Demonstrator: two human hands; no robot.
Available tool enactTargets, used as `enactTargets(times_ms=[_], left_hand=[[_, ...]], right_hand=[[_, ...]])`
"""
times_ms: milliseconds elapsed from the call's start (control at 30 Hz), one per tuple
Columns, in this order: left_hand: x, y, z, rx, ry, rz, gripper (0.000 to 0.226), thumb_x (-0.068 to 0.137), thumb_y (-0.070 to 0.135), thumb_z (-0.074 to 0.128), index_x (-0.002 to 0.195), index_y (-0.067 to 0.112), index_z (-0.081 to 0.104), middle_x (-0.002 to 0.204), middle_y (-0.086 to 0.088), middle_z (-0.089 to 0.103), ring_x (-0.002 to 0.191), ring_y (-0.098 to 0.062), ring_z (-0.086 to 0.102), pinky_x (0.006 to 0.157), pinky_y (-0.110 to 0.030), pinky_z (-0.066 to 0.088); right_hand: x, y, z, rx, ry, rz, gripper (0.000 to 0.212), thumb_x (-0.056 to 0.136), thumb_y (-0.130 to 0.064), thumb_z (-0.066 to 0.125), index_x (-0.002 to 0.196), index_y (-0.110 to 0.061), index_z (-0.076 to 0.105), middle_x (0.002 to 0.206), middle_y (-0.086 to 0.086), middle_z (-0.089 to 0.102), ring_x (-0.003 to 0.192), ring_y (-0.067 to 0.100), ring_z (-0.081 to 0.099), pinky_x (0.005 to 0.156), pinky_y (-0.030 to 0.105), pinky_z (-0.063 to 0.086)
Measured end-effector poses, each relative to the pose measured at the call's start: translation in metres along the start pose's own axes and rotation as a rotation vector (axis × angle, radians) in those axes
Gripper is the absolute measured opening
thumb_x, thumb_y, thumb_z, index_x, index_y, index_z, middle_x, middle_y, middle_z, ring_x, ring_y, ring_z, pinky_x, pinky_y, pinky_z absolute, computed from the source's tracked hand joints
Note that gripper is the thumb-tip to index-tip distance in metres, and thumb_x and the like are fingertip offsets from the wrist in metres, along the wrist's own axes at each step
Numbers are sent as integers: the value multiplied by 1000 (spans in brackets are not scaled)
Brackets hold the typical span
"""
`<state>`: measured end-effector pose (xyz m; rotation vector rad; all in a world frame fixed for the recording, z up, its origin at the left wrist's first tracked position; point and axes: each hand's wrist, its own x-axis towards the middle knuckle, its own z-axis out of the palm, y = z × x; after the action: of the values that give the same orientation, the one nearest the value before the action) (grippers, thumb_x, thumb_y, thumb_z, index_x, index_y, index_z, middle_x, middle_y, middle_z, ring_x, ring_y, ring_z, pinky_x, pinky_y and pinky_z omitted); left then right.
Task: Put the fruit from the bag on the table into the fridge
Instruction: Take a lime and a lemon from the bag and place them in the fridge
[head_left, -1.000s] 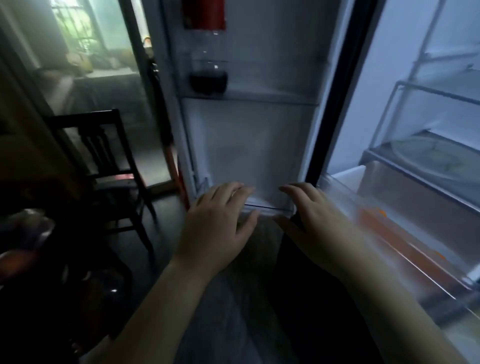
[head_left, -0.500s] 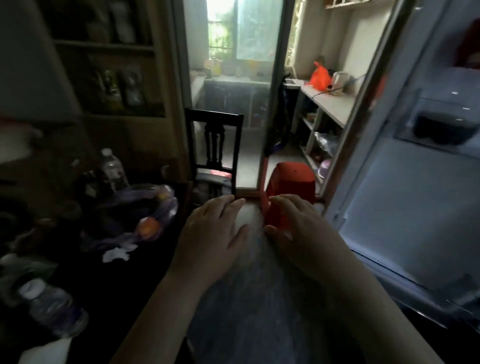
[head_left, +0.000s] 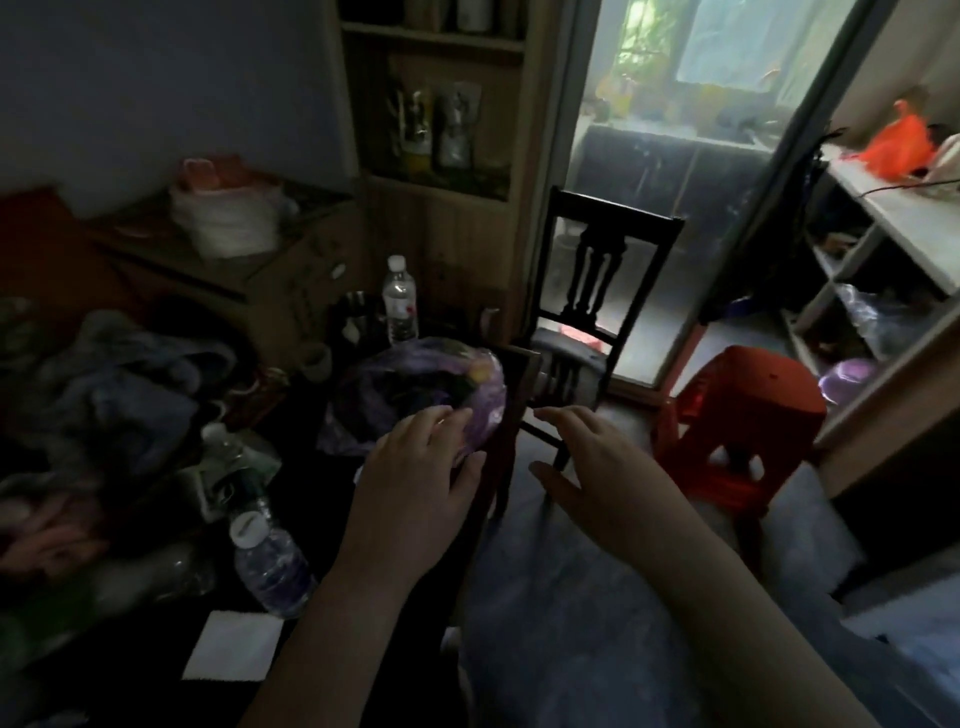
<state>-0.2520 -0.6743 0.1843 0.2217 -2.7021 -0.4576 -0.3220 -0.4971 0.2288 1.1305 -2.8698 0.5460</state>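
Note:
A purple see-through plastic bag (head_left: 415, 395) lies near the right edge of the dark table (head_left: 322, 519), with a yellowish fruit (head_left: 480, 370) showing at its upper right. My left hand (head_left: 415, 483) hovers over the bag's near side, fingers relaxed and spread, fingertips at the plastic; whether they touch it I cannot tell. My right hand (head_left: 597, 467) floats open to the right of the table edge, over the floor, holding nothing. The fridge is out of view.
Water bottles stand on the table: one upright (head_left: 400, 301) behind the bag, one lying (head_left: 270, 561) in front. Clothes (head_left: 119, 395) pile up at the left. A dark wooden chair (head_left: 597, 291) and a red plastic stool (head_left: 737, 415) stand to the right, with a shelf unit (head_left: 883, 270) beyond.
My view has swung left from the fridge drawer to the table. Both empty hands came along, and the left one now reaches over the bag.

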Motion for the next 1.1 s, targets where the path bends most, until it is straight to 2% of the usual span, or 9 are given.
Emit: enactTargets(times_ms=[133,267,367,533,667,900,1033,1100], left_hand=[[11,-22,18,6,-18,-70,50,91,47,35,129,19,52,125,2,55,115,-18,52,92,-37,47],[29,-33,38,-9,-26,-141,50,90,47,35,129,18,52,125,0,56,115,-19,52,92,-37,47],[48,-41,58,-4,-40,-192,49,90,45,38,129,18,52,125,0,56,114,-19,53,91,-36,47],[84,-57,98,24,-104,-314,55,91,48,33,135,18,48,131,0,54,121,-17,49,95,-36,46],[115,-68,132,40,-129,-371,60,90,48,29,139,17,44,134,0,51,125,-18,46,97,-33,42],[156,-99,202,20,-160,-481,55,90,42,33,137,15,46,134,-1,51,124,-19,47,97,-37,46],[167,-124,227,28,-265,-555,65,86,45,21,143,19,36,144,1,41,133,-18,36,106,-38,37],[171,-136,238,33,-325,-584,60,90,40,28,147,21,27,150,3,31,139,-16,25,110,-37,30]], right_hand=[[40,13,25,25,-58,-33,53,93,-39,53,140,-24,37,140,-7,42,117,14,50,93,22,36],[82,32,48,73,-101,-92,50,93,-37,53,139,-25,39,136,-6,46,123,14,46,93,24,38],[118,52,66,106,-152,-133,45,92,-34,54,135,-26,42,132,-7,49,118,13,49,88,21,37],[178,95,106,148,-258,-161,45,92,-26,53,136,-22,43,134,-3,50,117,15,51,89,22,40],[220,120,136,153,-375,-174,46,92,-17,50,137,-17,41,134,0,49,117,17,52,93,27,45],[284,144,187,170,-493,-238,57,91,-16,49,146,-14,31,147,3,38,130,20,43,103,30,39],[312,150,216,196,-543,-249,59,91,-13,47,147,-14,28,150,4,34,135,19,36,106,28,33],[325,149,229,217,-551,-242,55,94,-15,43,147,-14,27,150,4,34,136,20,35,107,27,31]])
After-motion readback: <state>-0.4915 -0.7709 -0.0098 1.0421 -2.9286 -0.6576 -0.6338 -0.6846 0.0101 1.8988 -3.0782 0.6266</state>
